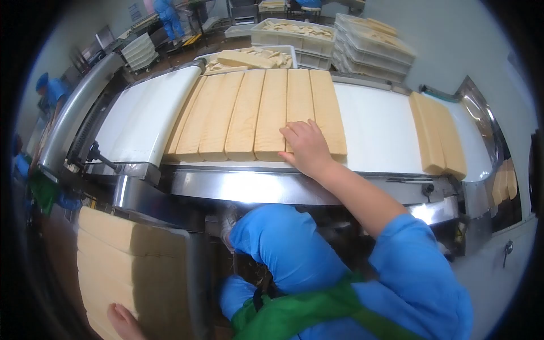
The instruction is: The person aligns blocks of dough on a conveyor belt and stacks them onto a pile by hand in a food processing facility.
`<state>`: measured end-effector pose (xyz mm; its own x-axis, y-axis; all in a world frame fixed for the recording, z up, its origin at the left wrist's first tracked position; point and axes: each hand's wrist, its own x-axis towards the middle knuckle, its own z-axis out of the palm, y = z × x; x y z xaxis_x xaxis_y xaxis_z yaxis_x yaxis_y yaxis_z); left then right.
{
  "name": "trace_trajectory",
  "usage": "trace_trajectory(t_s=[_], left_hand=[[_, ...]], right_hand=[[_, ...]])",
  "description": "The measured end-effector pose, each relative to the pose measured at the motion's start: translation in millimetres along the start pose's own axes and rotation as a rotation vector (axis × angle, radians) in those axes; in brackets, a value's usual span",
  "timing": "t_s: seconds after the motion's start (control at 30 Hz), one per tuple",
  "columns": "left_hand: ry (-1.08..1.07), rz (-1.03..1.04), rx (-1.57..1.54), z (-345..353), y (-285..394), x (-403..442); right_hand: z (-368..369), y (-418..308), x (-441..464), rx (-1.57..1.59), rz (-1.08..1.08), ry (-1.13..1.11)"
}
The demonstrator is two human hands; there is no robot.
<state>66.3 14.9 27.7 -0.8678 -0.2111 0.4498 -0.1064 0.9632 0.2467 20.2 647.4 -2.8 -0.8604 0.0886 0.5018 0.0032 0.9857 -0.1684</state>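
Note:
Several long pale-yellow loaves (243,116) lie side by side on a white conveyor belt (374,127). My right hand (306,146) rests on the loaves near the right end of the row, its fingers bent and a little apart. At the lower left, my left hand (126,322) touches the near part of a stack of similar loaves (107,255); only some of its fingers show, and their grip is unclear. Two more loaves (436,133) lie farther right on the belt, near a metal opening.
Behind the belt stand white crates of cut pieces (294,37) and stacked trays (371,48). A metal rail (255,184) runs along the near edge. A curved metal bar (79,113) stands at left. People in blue (54,90) are in the background.

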Motion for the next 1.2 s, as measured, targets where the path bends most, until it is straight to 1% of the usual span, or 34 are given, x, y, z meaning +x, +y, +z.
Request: trace_trajectory(t_s=[0.1,0.13,0.17,0.2,0.23,0.27,0.3,0.37,0.47,0.5,0.53,0.57,0.67,0.77,0.8,0.83,0.87,0.9,0.93,0.97,1.0,1.03,1.07,1.13,1.2], left_hand=[[0.008,0.074,0.045,5,-17,5],[0.009,0.096,0.063,5,-19,5],[0.021,0.062,0.074,-4,6,1],[0.031,0.026,0.084,-18,51,-7],[0.042,-0.01,0.097,-26,76,-12],[0.045,0.015,0.103,-26,74,-12],[0.049,0.042,0.109,-25,71,-11],[0.058,0.063,0.107,-20,69,-6],[0.072,0.07,0.102,-22,78,-7],[0.081,0.094,0.11,-23,78,-7],[0.091,0.122,0.117,-24,77,-6],[0.079,0.102,0.124,-22,74,-6],[0.06,0.049,0.136,-21,70,-7],[0.064,0.041,0.112,-23,72,-10],[0.061,0.048,0.109,-24,71,-11],[0.053,0.059,0.107,-23,68,-9],[0.019,0.042,0.044,-12,37,-1],[-0.013,0.023,-0.02,6,-13,10],[-0.048,0.002,-0.088,18,-40,17],[-0.012,0.018,-0.021,9,-10,9],[0.024,0.033,0.047,-13,47,-4],[0.061,0.049,0.117,-23,77,-10],[0.051,0.043,0.129,-24,77,-9],[0.037,0.031,0.156,-25,74,-9],[0.037,0.049,0.154,-25,70,-10]], right_hand=[[-17,44,-27,0.096,-0.015,0.142],[-31,67,-42,0.047,0.047,0.189],[-49,96,-60,-0.002,0.108,0.236],[-68,127,-79,-0.106,0.115,0.263],[-91,160,-102,-0.117,0.161,0.304],[-117,188,-129,-0.138,0.209,0.3],[-139,224,-163,-0.242,0.329,0.174],[-164,269,-225,-0.377,0.567,0.014],[-149,274,-244,-0.637,0.702,0.0],[-141,265,-232,-0.654,0.787,0.019],[-138,239,-209,-0.616,0.916,0.001],[-138,222,-190,-0.575,1.038,-0.012],[-107,261,-204,0.044,0.91,0.411],[-122,304,-231,0.67,1.066,0.381],[-136,302,-239,0.315,0.948,0.357],[-149,303,-248,0.077,0.865,0.422],[-161,304,-256,-0.162,0.775,0.482],[-169,324,-274,-0.328,0.815,0.431],[-175,352,-297,-0.498,0.851,0.378],[-180,368,-310,-0.67,0.881,0.323],[-187,343,-287,-0.712,0.925,0.052],[-177,316,-265,-0.732,0.933,0.078],[-164,293,-248,-0.748,0.943,0.1],[-154,287,-241,-0.607,0.951,0.186],[-142,298,-235,-0.296,0.931,0.307]])
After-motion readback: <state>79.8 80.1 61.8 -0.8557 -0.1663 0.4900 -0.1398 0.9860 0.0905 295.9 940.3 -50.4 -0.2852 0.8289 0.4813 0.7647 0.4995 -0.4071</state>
